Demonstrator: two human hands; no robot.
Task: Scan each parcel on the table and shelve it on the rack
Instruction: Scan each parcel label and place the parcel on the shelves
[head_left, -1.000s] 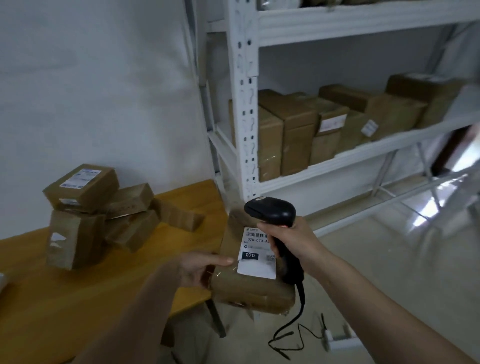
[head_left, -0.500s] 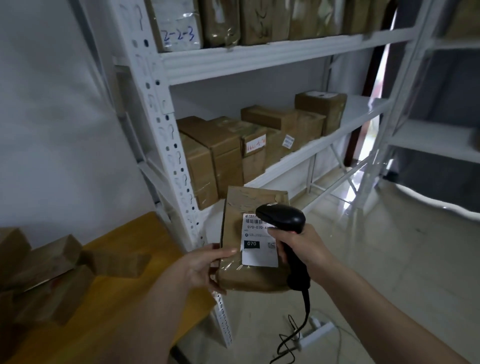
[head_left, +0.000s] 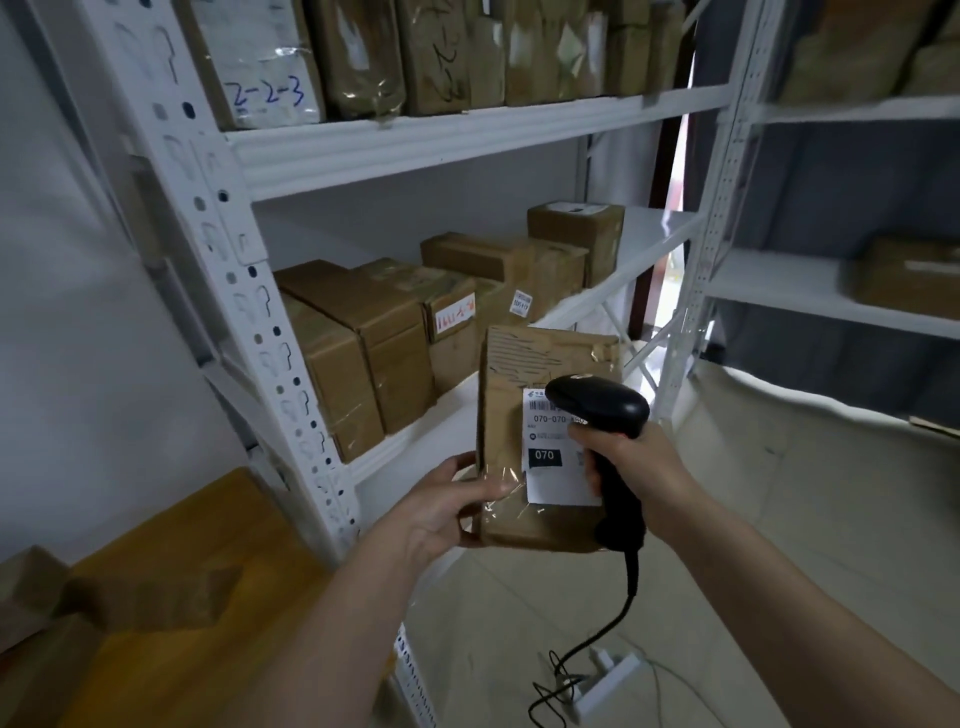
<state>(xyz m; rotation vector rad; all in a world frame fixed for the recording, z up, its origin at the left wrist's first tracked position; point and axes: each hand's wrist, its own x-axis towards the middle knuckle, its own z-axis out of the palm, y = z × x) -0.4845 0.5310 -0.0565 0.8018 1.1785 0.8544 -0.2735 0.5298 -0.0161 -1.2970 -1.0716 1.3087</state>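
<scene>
Your left hand grips the parcel by its near left edge, thumb on top; your right hand is wrapped round the scanner handle; both forearms reach forward.

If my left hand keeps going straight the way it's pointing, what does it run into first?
Probably the middle shelf of the rack; the held parcel would reach its front edge before the left hand. Depth is unclear.

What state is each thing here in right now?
Brown taped cardboard parcel: held off the table, label up.
Black handheld barcode scanner: gripped, head over the label.
Left hand: holds parcel.
Right hand: holds scanner.
White metal rack: partly filled with boxes.
</scene>
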